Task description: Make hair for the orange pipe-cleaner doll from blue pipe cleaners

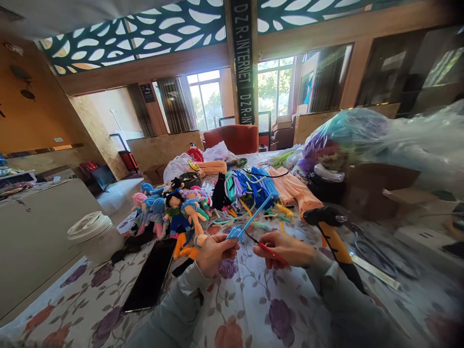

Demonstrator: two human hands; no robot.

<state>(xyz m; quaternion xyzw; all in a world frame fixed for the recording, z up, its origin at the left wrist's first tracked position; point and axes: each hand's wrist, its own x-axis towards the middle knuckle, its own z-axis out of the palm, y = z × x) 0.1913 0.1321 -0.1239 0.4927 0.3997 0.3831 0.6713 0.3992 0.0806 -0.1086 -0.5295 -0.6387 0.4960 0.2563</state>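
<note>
Light blue pipe cleaners (237, 233) are pinched between the thumb and fingers of my left hand (216, 251), with one long stem slanting up to the right. My right hand (281, 249) is closed on red-handled scissors (272, 253). Their dark blades point up and left, close to the blue stems; I cannot tell whether they touch them. Beyond my left hand sits a cluster of small pipe-cleaner dolls (174, 205) with blue, pink and black hair. Past both hands lie bundles of blue pipe cleaners (259, 186) and a peach bundle (295, 188).
A black phone (151, 275) lies left of my forearm, near a white lidded tub (96, 237). At right are a yellow-and-black glue gun (333, 237), a metal ruler (377, 271) and large plastic bags (362, 135). Short coloured offcuts (235, 212) litter the flowered tablecloth (250, 299).
</note>
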